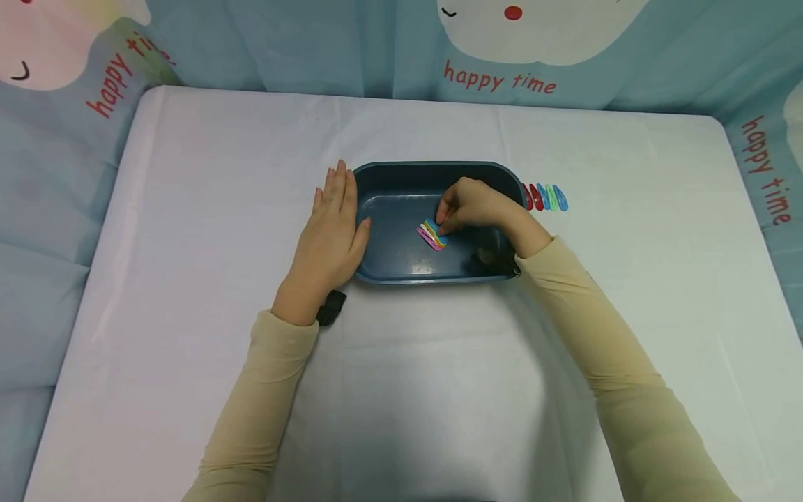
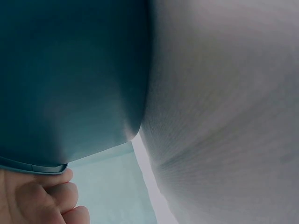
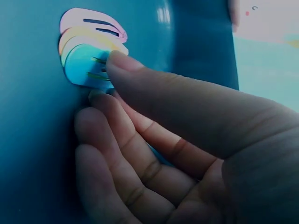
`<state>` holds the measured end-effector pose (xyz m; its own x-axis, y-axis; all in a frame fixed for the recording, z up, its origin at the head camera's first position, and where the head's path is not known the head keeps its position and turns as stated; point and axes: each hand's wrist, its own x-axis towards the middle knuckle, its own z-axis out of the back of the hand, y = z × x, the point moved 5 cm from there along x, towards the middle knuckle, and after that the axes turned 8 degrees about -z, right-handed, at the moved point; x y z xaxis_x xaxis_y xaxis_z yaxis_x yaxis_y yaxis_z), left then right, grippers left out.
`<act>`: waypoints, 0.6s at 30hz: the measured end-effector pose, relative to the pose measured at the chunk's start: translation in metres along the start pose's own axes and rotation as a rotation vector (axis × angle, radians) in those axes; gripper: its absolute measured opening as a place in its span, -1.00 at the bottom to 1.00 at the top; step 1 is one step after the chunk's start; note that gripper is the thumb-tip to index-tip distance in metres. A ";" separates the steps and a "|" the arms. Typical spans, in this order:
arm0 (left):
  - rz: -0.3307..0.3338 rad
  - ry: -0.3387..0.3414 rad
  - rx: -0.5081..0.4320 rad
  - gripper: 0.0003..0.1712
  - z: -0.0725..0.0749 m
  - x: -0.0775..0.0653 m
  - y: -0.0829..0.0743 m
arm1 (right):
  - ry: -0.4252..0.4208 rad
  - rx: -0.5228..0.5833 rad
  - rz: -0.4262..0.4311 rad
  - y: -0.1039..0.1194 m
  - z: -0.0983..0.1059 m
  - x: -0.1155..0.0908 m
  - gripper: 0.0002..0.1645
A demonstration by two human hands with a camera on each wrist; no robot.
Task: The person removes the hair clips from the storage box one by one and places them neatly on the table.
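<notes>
A dark blue rectangular tub lies on the white-covered table. Along its left rim rests my left hand, fingers straight and pointing away; in the left wrist view its fingers are under the rim. Inside the tub, my right hand pinches a blue snap hair clip between thumb and fingers. That clip is at the near end of a small overlapping stack of hair clips, with yellowish and pink ones beside it. The fingers partly hide the blue clip.
Just right of the tub, several hair clips in red, blue and green lie in a row, partly hidden by the rim. A black wrist device shows by my left wrist. Blue printed cloth hangs around the table's edges.
</notes>
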<state>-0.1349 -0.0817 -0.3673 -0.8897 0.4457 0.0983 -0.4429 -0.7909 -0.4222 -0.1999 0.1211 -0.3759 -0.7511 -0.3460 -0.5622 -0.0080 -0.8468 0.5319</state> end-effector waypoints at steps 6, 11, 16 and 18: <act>-0.005 -0.002 -0.002 -0.25 -0.001 0.000 0.001 | -0.008 -0.037 -0.009 -0.001 -0.002 0.002 -0.84; -0.010 -0.005 -0.007 -0.25 -0.001 0.000 0.001 | -0.013 -0.041 -0.010 0.000 -0.002 0.001 -0.86; -0.009 -0.006 -0.007 -0.24 -0.001 0.000 0.001 | -0.010 -0.036 -0.012 0.000 -0.002 0.003 -0.89; -0.010 -0.005 -0.006 -0.25 -0.001 0.000 0.001 | -0.005 -0.031 -0.009 -0.001 -0.003 0.003 -0.90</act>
<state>-0.1356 -0.0822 -0.3687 -0.8856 0.4519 0.1072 -0.4515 -0.7839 -0.4261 -0.2004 0.1194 -0.3798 -0.7545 -0.3360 -0.5637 0.0051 -0.8620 0.5069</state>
